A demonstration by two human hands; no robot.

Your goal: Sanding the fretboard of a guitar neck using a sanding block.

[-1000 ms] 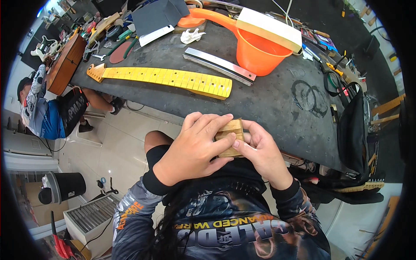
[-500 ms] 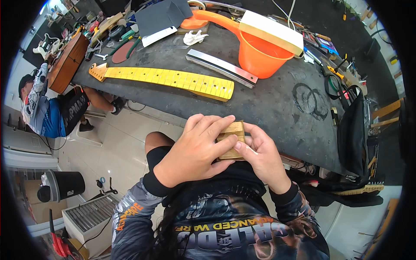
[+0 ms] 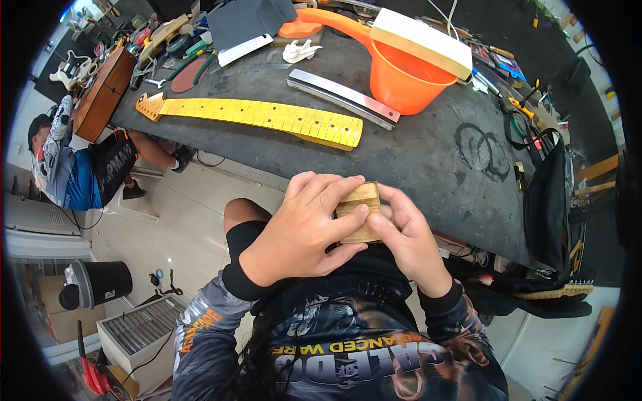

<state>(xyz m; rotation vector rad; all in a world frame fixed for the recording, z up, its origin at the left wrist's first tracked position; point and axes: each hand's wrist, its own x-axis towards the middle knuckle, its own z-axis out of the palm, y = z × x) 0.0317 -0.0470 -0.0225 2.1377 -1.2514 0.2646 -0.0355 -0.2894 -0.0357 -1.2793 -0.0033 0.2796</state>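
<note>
Between my two hands, close to my body and off the table's near edge, is a small wooden block [image 3: 363, 194] with a groove across its face. My left hand [image 3: 301, 227] lies over its left side, fingers curled across the top and thumb below. Closed on the block's right side is my right hand [image 3: 409, 240], its thumb pressed near the groove and its other fingers partly hidden behind. A yellow guitar neck [image 3: 261, 117] with frets and dark dots lies on the dark table [image 3: 414, 160] beyond my hands.
A metal straight bar [image 3: 341, 99] rests behind the neck. Farther right stands an orange dipper [image 3: 406, 87] with a pale block [image 3: 422, 43] across its rim. Dark sheets [image 3: 249, 30], crumpled white tissue [image 3: 301, 52] and tools crowd the back. Another person [image 3: 73, 164] sits at left.
The block turns slightly in my hands, and my right thumb shifts a little to the right. The whole view moves slightly; the things on the table stay in place.
</note>
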